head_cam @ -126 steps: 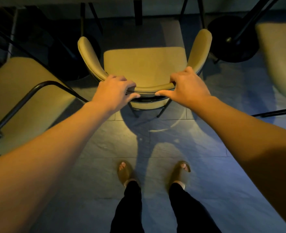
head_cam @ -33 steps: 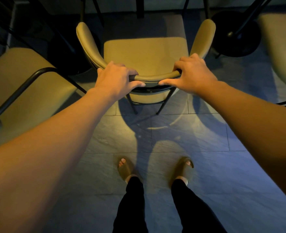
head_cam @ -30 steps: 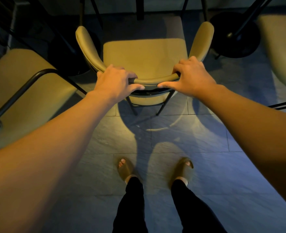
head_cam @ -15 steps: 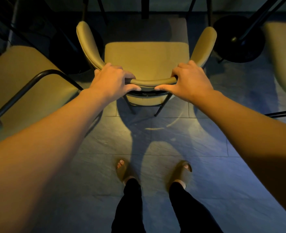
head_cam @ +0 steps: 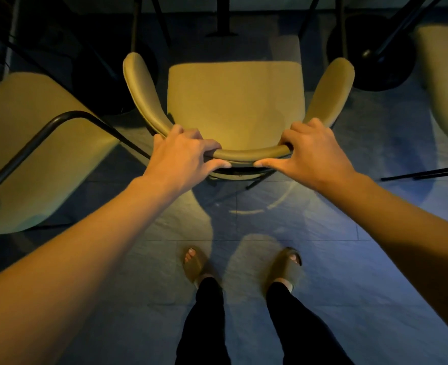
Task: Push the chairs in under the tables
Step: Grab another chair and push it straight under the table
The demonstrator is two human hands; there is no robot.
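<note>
Closest to the camera are the person's sandalled feet (head_cam: 241, 267) on the tiled floor (head_cam: 336, 272), and just ahead of them both hands are clamped on the curved backrest of the olive chair (head_cam: 234, 101): left hand (head_cam: 183, 154) on its left bend, right hand (head_cam: 314, 154) on its right, fingers over the top and thumbs tucked under the rail, about equally near. The seat runs straight away from that grip toward the dark table post (head_cam: 223, 15) beyond the chair's front edge, so I'd guess a straight forward shove is what's needed. Another chair (head_cam: 28, 154) sits left of it, a round table base (head_cam: 373, 59) off to its right, and no brands or writing that I can read.
</note>
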